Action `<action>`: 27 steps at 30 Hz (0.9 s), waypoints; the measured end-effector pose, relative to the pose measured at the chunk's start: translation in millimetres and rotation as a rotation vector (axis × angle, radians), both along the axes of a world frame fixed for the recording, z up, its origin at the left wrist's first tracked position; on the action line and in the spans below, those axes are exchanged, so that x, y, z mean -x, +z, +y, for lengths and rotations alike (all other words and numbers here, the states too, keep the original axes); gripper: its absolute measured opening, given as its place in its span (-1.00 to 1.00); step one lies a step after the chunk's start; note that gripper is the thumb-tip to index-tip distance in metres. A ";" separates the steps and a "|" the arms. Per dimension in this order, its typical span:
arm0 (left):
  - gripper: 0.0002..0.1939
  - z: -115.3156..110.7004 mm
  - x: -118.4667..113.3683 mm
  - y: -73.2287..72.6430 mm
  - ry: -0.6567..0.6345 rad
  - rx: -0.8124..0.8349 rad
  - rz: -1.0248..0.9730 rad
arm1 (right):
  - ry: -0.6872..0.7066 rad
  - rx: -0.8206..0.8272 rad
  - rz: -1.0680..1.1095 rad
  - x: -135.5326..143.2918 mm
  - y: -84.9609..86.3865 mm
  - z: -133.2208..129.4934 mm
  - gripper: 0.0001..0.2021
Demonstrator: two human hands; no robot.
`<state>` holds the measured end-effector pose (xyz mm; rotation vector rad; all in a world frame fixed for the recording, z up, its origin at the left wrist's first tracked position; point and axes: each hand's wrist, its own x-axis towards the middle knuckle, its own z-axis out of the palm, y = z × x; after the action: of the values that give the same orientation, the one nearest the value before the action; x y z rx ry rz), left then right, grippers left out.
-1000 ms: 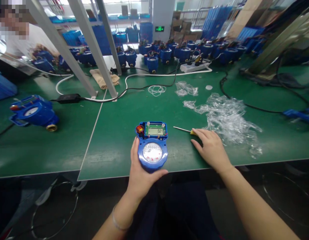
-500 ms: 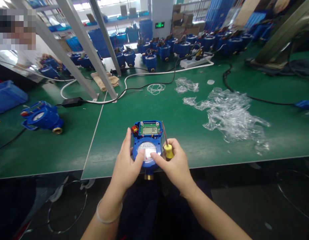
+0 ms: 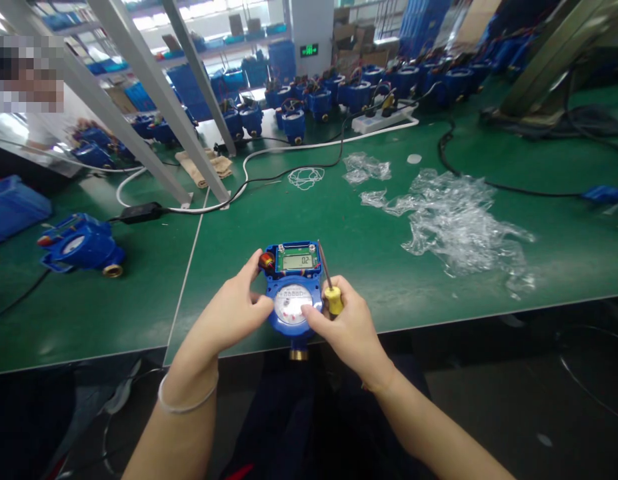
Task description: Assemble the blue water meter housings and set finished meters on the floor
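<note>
A blue water meter point(image 3: 295, 327) lies at the front edge of the green table, its brass fitting reaching past that edge. Its upper housing is uncovered, showing a circuit board and a small display point(image 3: 297, 261) that reads about 0.2. My left hand point(image 3: 233, 310) grips the meter's left side, fingertips by the red battery point(image 3: 267, 261) and thumb at the dial's rim. In my right hand point(image 3: 351, 327) is a screwdriver point(image 3: 333, 300) with a yellow handle, shaft pointing up. The right thumb rests on the dial point(image 3: 290, 305).
Crumpled clear plastic bags point(image 3: 459, 223) lie to the right. Another blue meter point(image 3: 81, 243) sits at the left, near a black cable box point(image 3: 140, 213). Slanted metal posts point(image 3: 153, 100), a power strip point(image 3: 383, 119) and several meters stand behind. A co-worker point(image 3: 63, 127) is at far left.
My left thumb has slid off the dial to its left rim, and the left wrist has swung outward to the left. The right hand keeps its hold. The view has shifted slightly.
</note>
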<state>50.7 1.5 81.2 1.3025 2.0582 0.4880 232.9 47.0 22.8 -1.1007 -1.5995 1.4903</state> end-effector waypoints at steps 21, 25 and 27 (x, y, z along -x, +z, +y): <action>-0.44 -40.8 3.6 -18.1 -0.849 -0.652 0.667 | -0.051 0.244 0.166 -32.3 -22.0 -8.4 -0.72; -0.47 -29.4 7.7 -19.5 -0.929 -0.688 0.682 | -0.078 0.301 0.196 -49.3 -28.4 -20.8 -0.68; -0.54 -23.5 11.1 -11.3 -0.959 -0.679 0.635 | -0.075 0.318 0.192 -55.7 -29.3 -28.2 -0.61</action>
<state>39.6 -22.0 69.9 2.9057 1.4017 0.3349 288.6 18.8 -6.5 -1.1343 -1.2051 1.7828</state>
